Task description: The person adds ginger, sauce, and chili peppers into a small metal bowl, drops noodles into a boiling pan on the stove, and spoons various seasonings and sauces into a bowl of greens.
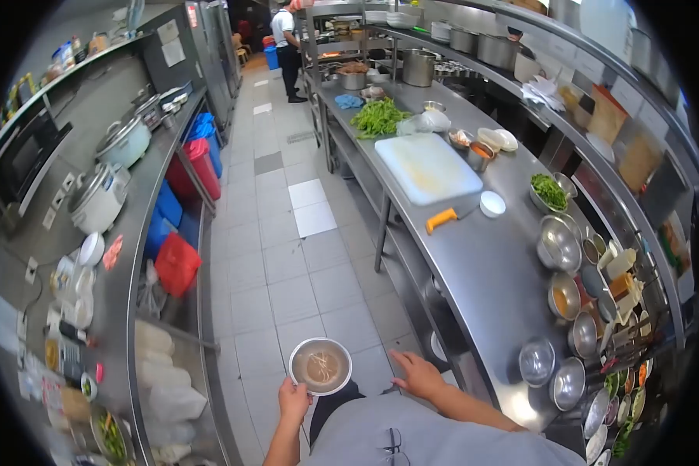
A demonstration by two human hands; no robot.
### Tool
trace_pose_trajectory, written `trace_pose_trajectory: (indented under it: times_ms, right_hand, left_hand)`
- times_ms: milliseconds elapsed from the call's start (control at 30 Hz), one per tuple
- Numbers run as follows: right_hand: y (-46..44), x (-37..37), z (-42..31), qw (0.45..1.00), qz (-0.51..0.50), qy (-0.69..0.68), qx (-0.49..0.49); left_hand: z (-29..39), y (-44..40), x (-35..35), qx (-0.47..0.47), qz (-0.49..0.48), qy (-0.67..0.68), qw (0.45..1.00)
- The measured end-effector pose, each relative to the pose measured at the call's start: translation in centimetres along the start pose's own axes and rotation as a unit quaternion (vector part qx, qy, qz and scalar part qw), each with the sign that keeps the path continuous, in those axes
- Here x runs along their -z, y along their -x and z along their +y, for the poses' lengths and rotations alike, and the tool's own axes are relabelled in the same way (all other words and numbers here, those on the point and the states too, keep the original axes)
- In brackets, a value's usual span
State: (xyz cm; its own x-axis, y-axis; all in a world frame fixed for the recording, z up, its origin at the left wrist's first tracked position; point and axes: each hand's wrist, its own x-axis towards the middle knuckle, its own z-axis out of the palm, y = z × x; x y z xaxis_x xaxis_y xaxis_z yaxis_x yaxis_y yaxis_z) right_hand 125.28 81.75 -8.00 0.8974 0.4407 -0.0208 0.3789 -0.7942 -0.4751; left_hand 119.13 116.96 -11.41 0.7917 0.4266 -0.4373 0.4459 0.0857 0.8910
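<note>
My left hand (293, 400) grips the rim of a round metal bowl (321, 366) at the bottom centre, over the floor. Thin pale strips lie in the bowl, in what looks like liquid. To its right, my right hand (418, 376) is empty, its fingers apart, near the edge of the steel counter (474, 272). On that counter are a white cutting board (429, 168), a knife with an orange handle (442, 220) and a small white bowl (492, 204).
Leafy greens (378, 118) and several metal bowls (559, 243) stand on the right counter. Along the left counter (132, 256) are rice cookers (99, 199) and containers. A red bag (178, 264) hangs below it. Another person (287, 46) stands far down the tiled aisle (291, 279).
</note>
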Motion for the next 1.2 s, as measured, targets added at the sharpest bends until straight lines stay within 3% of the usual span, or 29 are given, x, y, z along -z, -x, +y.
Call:
trace_pose_trajectory:
  times_ms: [100, 167, 367, 500, 767, 867, 1067, 1200]
  right_hand:
    - [-7.3, 2.4, -1.4, 0.993, -0.041, 0.008, -0.108]
    - [-12.3, 3.2, -0.4, 0.993, -0.016, -0.007, -0.119]
    - [-24.2, 5.5, 2.9, 0.980, 0.076, -0.049, -0.177]
    - [-33.5, 6.4, 6.4, 0.976, 0.096, -0.083, -0.178]
    - [-61.0, 11.3, 16.2, 0.986, 0.041, -0.155, -0.051]
    - [-72.5, 15.7, 18.4, 0.992, 0.039, -0.122, 0.009]
    - [-94.7, 20.1, 18.6, 0.993, -0.055, -0.066, 0.077]
    - [-109.4, 18.1, 15.7, 0.983, -0.098, -0.056, 0.142]
  left_hand:
    - [7.8, -8.5, -0.7, -0.009, -0.030, -0.090, 0.995]
    - [12.8, -14.8, -1.8, -0.018, -0.056, -0.144, 0.988]
    - [25.1, -31.2, -7.7, -0.088, -0.120, -0.080, 0.986]
    - [29.1, -40.3, -13.0, -0.081, -0.141, -0.031, 0.986]
    - [36.1, -56.6, -21.3, 0.049, -0.099, -0.050, 0.993]
    - [40.4, -63.1, -23.1, 0.034, -0.100, -0.004, 0.994]
    - [47.1, -76.7, -24.3, 0.009, -0.009, -0.008, 1.000]
    - [50.1, -87.6, -23.7, -0.001, 0.017, 0.046, 0.999]
